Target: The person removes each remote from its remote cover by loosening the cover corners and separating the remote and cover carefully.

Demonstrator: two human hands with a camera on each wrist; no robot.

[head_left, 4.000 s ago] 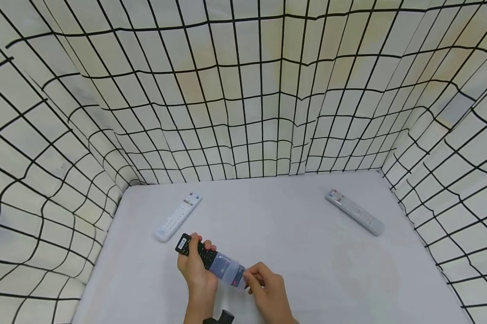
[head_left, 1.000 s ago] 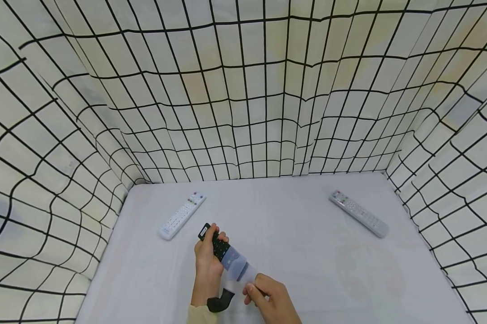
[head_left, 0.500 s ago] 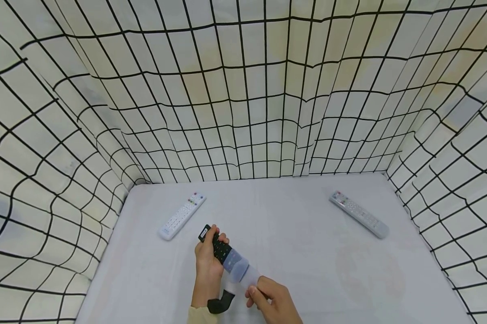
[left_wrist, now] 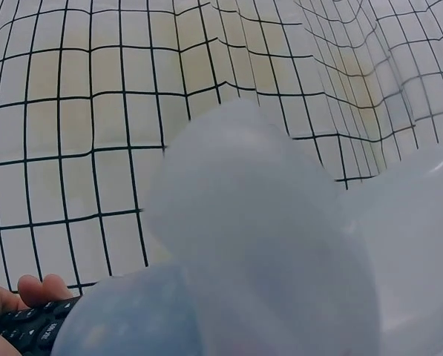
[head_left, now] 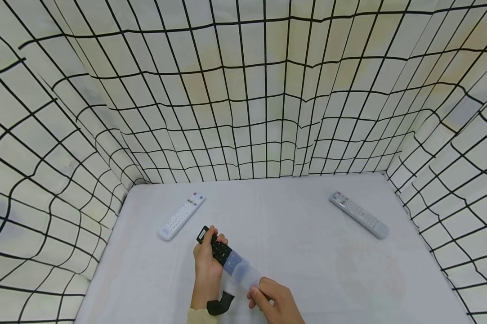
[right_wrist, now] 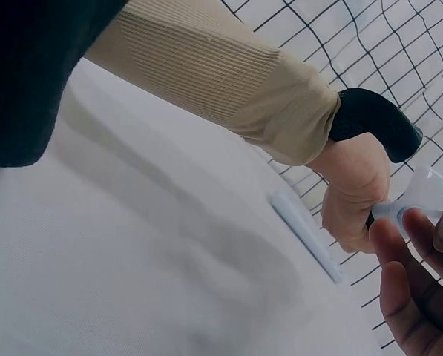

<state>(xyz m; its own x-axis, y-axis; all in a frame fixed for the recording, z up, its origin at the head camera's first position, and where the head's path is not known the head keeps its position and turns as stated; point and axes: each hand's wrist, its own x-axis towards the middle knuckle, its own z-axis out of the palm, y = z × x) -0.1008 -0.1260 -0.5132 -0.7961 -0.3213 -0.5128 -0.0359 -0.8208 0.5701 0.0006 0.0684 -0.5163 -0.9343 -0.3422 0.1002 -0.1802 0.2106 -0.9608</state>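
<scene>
Low in the head view, just left of the middle, I see a black remote (head_left: 222, 253) held at a slant, its top end toward the upper left and its other end toward the lower right. The left hand (head_left: 208, 261) is wrapped around its upper part, the thumb lying over the buttons. A milky, see-through cover (head_left: 248, 275) sits around the remote's lower part, looking bluish there, and its paler end runs on toward the right hand (head_left: 274, 298). That hand pinches the end of the cover between thumb and fingers, so the two hands are apart, joined only by the remote and its cover.

From the left wrist, the cover fills the middle of the frame as a blurred, cloudy sheet, with black buttons and a few fingertips at the lower left.

A white remote (head_left: 181, 217) lies slanted on the white table (head_left: 300, 252), left of centre and near the left hand. A grey remote (head_left: 358, 215) lies well apart on the right side. Behind rises a pale cloth wall (head_left: 254, 108) with black grid lines. A tan sleeve (right_wrist: 206, 70) and a curved black piece (right_wrist: 377, 122) show on the left arm.
</scene>
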